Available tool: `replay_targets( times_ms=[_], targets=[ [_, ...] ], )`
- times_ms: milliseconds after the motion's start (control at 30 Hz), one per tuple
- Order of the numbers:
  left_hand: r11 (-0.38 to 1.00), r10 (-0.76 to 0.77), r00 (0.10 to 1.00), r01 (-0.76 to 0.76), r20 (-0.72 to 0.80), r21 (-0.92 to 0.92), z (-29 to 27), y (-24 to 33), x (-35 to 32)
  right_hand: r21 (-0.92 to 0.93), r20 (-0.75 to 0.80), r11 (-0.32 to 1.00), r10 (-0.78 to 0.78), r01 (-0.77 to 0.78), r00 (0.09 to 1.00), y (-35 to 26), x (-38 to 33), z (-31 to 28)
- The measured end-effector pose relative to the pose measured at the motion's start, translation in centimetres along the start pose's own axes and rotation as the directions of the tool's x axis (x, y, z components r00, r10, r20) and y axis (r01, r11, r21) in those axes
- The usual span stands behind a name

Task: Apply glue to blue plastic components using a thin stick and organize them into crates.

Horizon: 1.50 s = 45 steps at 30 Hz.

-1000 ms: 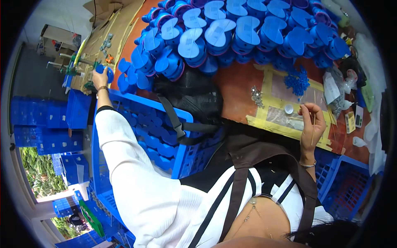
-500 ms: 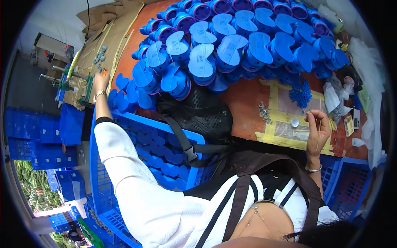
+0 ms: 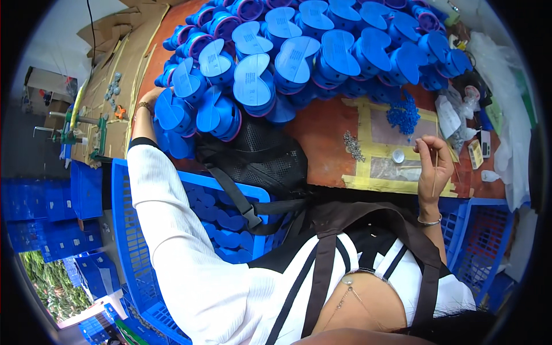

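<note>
My left hand [image 3: 150, 96] reaches to the far left of the table, beside a dense cluster of blue plastic housings [image 3: 251, 80] with heart-like flat faces. Its fingers are mostly hidden behind the nearest housings, so I cannot see what they hold. Over the right side of the table, my right hand [image 3: 432, 167] is closed on a thin tan stick [image 3: 435, 183], its thumb and forefinger close together. Near that hand are a small round silvery dish [image 3: 398, 156], a heap of small blue parts [image 3: 403, 114] and a scatter of small metal pieces [image 3: 353, 146].
An orange piece [image 3: 120, 112] and several grey lumps [image 3: 113, 92] lie on cardboard at left, by a green metal fixture [image 3: 99, 138]. A black mesh bag [image 3: 264, 152] sits at the table's edge. A blue crate [image 3: 129, 230] with blue parts stands below.
My left hand has moved right, away from the orange piece and grey lumps, in among the blue housings. The whole view has shifted slightly. My right hand still holds the stick.
</note>
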<state>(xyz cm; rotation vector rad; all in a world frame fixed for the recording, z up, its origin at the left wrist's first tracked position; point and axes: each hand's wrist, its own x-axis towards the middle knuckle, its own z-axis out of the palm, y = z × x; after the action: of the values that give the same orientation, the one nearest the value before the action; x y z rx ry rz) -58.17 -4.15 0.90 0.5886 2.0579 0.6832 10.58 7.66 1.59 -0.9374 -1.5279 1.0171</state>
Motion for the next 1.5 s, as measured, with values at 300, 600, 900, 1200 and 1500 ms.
replay_targets(
  times_ms=[300,600,900,1200,1500],
  targets=[
    [0.926,0.055,0.997,-0.032,0.048,-0.377,2.0,-0.1,-3.0,0.045,0.019,0.999,0.02,-0.02,1.0,0.2,-1.3,-1.8],
    [0.861,0.221,0.92,-0.339,-0.323,-0.379,-10.2,-2.9,-9.0,-0.084,0.348,0.996,0.02,0.01,0.937,2.8,-1.0,-3.7],
    [0.322,0.337,0.913,-0.342,-0.231,-0.883,2.3,1.1,-27.3,0.054,0.276,0.99,0.111,-0.131,0.955,6.5,-2.5,-5.8],
    [0.592,-0.021,0.976,-0.164,-0.218,-0.789,38.0,9.9,-29.9,0.021,0.297,1.0,0.004,-0.01,0.955,7.8,-2.3,-6.1],
    [0.541,0.108,0.979,0.088,0.173,-0.836,48.5,10.9,-26.3,0.369,0.321,0.92,0.009,-0.134,0.947,4.3,-2.9,-6.5]
  ],
)
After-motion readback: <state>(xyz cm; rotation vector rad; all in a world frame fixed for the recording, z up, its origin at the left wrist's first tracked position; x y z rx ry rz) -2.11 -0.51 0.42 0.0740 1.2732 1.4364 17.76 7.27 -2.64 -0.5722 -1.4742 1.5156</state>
